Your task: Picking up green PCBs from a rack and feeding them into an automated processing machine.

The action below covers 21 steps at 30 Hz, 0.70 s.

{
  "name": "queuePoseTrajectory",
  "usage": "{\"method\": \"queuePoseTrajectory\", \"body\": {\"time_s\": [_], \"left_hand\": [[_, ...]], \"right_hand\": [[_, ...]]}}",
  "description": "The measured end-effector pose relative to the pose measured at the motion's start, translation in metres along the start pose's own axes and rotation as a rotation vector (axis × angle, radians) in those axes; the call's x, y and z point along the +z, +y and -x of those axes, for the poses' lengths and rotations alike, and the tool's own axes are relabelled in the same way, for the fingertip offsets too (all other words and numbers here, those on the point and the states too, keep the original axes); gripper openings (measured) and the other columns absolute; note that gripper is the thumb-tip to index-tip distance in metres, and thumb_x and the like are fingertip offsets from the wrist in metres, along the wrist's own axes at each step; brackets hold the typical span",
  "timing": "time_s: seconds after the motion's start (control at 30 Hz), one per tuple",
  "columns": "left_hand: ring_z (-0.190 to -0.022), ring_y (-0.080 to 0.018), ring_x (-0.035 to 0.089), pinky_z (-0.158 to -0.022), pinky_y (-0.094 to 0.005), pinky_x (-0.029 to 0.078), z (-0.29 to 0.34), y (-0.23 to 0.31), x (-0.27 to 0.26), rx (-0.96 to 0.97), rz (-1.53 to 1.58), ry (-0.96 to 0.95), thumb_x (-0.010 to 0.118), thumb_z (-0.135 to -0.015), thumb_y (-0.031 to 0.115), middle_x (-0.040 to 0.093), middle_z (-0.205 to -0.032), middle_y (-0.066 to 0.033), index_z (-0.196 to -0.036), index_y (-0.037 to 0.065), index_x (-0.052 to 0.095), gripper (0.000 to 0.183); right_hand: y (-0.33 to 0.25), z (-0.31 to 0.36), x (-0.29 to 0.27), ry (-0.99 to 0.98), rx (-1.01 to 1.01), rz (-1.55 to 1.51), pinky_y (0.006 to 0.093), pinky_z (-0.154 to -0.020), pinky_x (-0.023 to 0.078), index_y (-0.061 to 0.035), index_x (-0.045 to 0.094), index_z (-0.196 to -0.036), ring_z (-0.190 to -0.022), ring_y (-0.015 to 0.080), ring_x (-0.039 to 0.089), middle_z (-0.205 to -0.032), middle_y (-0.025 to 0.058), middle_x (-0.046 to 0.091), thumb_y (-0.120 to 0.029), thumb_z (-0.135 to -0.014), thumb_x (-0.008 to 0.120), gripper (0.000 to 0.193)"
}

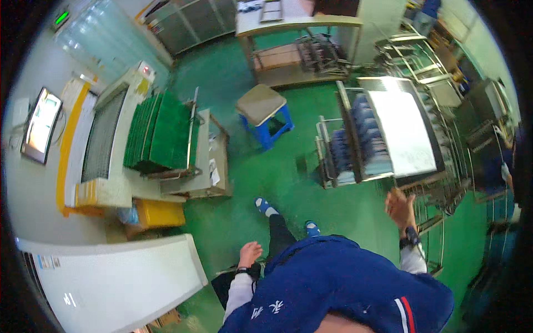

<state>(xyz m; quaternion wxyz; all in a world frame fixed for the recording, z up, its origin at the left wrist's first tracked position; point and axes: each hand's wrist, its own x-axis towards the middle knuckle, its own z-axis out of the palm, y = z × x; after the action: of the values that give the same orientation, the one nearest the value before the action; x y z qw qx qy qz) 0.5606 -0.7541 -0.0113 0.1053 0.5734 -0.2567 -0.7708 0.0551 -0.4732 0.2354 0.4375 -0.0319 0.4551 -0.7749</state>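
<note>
My left hand (251,253) hangs low beside my dark trousers, holding nothing, its fingers loosely apart. Further right, my right hand (400,209) is raised just in front of the near edge of a metal rack cart, with fingers slightly bent and thumb apart. Nothing shows in it, and I cannot tell whether it touches the rack. On top of that cart lies a white sheet (402,133) over a dark board (423,178). Blue-grey panels (371,136) stand in a row in the rack at its left side.
Green boards (161,133) stand upright on a low cart (219,161) at the left. A stool with blue legs (262,108) stands on the green floor ahead. A white cabinet (116,283) is at near left, a workbench (300,23) at the back. At far right, a person's hand (506,173) shows.
</note>
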Motion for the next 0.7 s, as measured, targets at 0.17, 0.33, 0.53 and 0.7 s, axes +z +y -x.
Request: {"method": "queuePoseTrajectory", "body": {"time_s": [0.17,0.33,0.53,0.7], "left_hand": [[-0.078,-0.0195,0.063,-0.069,-0.0324,0.051,-0.058,0.065,0.002,-0.039,-0.056,-0.003,0.06,-0.088,0.026,0.064,-0.094,-0.0089,-0.111,0.005,0.054,0.032],[-0.072,-0.0175,0.063,-0.063,-0.0305,0.052,-0.1,0.145,-0.025,0.018,-0.052,0.005,0.061,-0.088,0.026,0.065,-0.091,-0.0075,-0.11,0.006,0.056,0.03],[-0.069,-0.0154,0.062,-0.06,-0.0299,0.052,-0.114,0.23,-0.097,0.22,0.125,0.1,0.06,-0.088,0.026,0.065,-0.089,-0.0064,-0.105,0.007,0.057,0.027],[-0.07,-0.019,0.063,-0.06,-0.0315,0.052,-0.12,0.199,-0.162,0.27,0.381,0.242,0.059,-0.087,0.023,0.065,-0.089,-0.0099,-0.103,0.007,0.057,0.022]], "right_hand": [[0.088,-0.018,0.018,0.025,0.492,0.139,0.0391,-0.085,0.048,-0.0057,0.057,-0.104,-0.098,0.0253,0.059,-0.1,0.0105,0.062,-0.028,-0.087,0.06,0.028],[0.135,-0.12,0.13,-0.062,0.558,0.385,0.0352,-0.072,0.052,0.0001,0.058,-0.096,-0.081,0.0242,0.062,-0.089,0.0151,0.063,-0.017,-0.087,0.06,0.02],[0.159,-0.251,0.306,-0.325,0.465,0.944,0.0268,-0.067,0.049,-0.0027,0.06,-0.09,-0.076,0.0148,0.06,-0.082,0.0064,0.063,-0.019,-0.088,0.058,0.017],[0.209,-0.365,0.432,-0.788,0.078,1.563,0.027,-0.063,0.045,0.0,0.065,-0.088,-0.07,0.0092,0.053,-0.078,0.0018,0.062,-0.026,-0.084,0.063,0.027]]}}
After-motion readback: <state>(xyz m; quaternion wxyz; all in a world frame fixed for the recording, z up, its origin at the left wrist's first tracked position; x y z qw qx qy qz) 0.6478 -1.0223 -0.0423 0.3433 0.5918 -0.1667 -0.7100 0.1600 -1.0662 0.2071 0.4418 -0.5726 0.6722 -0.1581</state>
